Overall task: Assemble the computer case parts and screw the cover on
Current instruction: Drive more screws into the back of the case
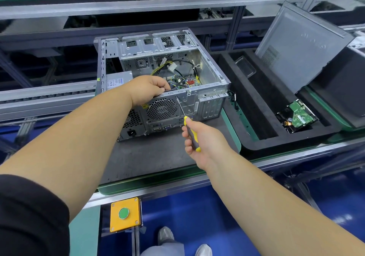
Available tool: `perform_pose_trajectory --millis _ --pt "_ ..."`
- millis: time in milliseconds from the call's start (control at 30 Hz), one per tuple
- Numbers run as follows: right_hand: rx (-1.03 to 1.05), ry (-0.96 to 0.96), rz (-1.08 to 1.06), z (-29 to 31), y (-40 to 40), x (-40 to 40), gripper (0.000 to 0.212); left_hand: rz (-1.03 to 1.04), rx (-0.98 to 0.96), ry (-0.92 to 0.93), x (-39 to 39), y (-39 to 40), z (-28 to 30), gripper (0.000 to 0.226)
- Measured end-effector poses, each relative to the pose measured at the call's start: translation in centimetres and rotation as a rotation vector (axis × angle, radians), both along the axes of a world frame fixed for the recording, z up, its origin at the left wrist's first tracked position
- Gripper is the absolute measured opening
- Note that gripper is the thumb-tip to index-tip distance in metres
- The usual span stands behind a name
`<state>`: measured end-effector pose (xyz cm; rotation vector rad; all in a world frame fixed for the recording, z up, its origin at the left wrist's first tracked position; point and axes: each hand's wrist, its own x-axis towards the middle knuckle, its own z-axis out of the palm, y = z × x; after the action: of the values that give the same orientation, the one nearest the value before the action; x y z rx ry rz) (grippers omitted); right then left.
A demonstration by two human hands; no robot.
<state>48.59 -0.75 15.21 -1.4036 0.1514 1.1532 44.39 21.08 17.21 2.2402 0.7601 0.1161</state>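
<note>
An open grey computer case (213, 72) lies on its side on a dark mat, rear panel facing me, cables and a board visible inside. My left hand (147, 89) reaches over the rear panel's top edge and grips a black part inside, above the round fan grille (162, 109). My right hand (199, 137) grips the yellow-and-grey handle of a screwdriver (189, 130). Its thin shaft points up-left, and its tip sits at a screw hole near the rear panel's top edge, right of the fan grille. The grey side cover (296, 48) leans upright at the right.
A black foam tray (256, 101) lies right of the case, holding a clear plastic box (245, 66) and a green-boarded hard drive (300, 115). A yellow box with a green button (124, 214) is mounted below the bench edge. A conveyor rail runs at the left.
</note>
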Motion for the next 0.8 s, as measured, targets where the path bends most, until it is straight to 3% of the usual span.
perform_pose_trajectory --millis 133,233,333,433,567,700,800 --pt "-0.005 0.091 0.099 0.24 0.1 0.35 0.055 0.001 -0.008 -0.002 -0.01 0.01 0.04 0.029" --pt "0.039 0.138 0.026 0.58 0.13 0.41 0.039 0.004 -0.001 0.002 -0.02 0.0 0.03 0.027" --pt "0.021 0.061 -0.029 0.43 0.01 0.27 0.018 0.008 0.004 0.0 0.05 -0.02 -0.04 0.027" --pt "-0.035 -0.009 0.03 0.07 0.09 0.31 0.028 0.0 0.007 0.003 0.0 -0.02 -0.06 0.028" --pt "0.005 0.129 0.021 -0.14 0.38 0.44 0.047 -0.011 -0.013 -0.005 -0.03 0.2 -0.21 0.027" --pt "0.065 0.125 -0.058 -0.24 0.43 0.02 0.02 -0.009 -0.014 0.002 -0.04 0.24 -0.27 0.025" --pt "0.014 0.038 -0.038 -0.24 0.22 -0.08 0.018 -0.009 -0.009 0.001 0.0 0.29 -0.27 0.024"
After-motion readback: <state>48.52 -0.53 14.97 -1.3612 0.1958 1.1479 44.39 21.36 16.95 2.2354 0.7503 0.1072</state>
